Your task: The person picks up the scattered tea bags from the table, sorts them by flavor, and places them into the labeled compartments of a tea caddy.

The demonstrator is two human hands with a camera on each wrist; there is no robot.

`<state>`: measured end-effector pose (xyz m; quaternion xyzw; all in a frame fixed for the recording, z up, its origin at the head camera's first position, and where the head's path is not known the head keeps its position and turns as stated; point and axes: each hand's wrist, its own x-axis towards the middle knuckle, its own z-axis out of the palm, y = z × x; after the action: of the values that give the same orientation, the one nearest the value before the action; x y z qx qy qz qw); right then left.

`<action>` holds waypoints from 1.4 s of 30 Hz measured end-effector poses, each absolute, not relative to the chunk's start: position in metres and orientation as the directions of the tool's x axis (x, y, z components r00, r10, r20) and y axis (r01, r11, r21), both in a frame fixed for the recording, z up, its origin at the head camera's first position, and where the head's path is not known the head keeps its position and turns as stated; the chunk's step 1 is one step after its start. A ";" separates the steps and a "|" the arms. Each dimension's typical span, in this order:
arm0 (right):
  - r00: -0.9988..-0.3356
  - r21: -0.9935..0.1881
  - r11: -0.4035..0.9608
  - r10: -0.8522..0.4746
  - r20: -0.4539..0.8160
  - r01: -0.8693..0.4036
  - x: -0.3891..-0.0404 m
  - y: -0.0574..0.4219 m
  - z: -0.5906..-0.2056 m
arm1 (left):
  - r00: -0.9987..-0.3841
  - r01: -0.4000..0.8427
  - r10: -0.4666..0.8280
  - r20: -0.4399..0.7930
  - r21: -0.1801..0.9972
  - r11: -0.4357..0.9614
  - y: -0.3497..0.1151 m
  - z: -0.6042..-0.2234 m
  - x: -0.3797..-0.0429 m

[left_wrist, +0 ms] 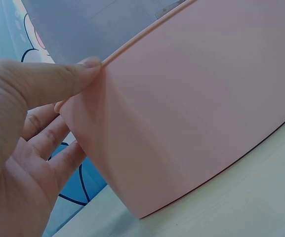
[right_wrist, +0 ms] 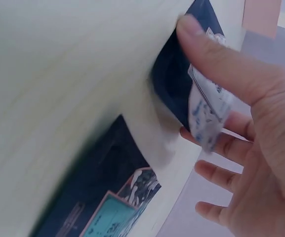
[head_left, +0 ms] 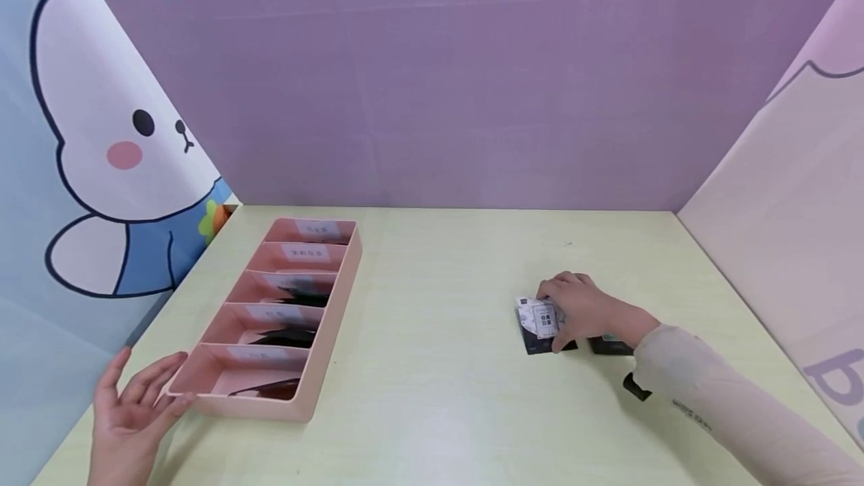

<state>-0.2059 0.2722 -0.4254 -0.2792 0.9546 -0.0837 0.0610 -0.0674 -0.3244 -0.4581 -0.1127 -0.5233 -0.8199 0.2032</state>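
Observation:
At the left stands a pink divided box [head_left: 332,321], its several compartments carrying white labels. My left hand [head_left: 131,415] holds its near left corner, the thumb [left_wrist: 68,81] on the rim and the other fingers against the outer side. On the right, my right hand [head_left: 582,310] grips a dark sachet [head_left: 529,325] with a black-and-white print between thumb and fingers. The right wrist view shows this sachet [right_wrist: 172,79] tilted up from the table. Beside it, partly under the right wrist, lies another dark sachet [right_wrist: 95,197] with a teal label.
Dark packets [head_left: 286,337] lie in the middle compartments of the box, and a dark red one [head_left: 277,388] lies in the nearest. A purple wall [head_left: 432,96] closes off the back of the pale table [head_left: 418,366]. Printed panels stand at both sides.

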 end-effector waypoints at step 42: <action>-0.838 -0.617 0.616 -0.527 0.139 -0.490 -0.224 0.247 -0.385 | -0.893 0.447 -0.204 0.400 0.840 -0.309 -0.328 -0.461 -0.070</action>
<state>-0.2238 0.2468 -0.3853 -0.2829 0.8984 -0.3346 0.0279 -0.0699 -0.3279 -0.4612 -0.1100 -0.5517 -0.8014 0.2031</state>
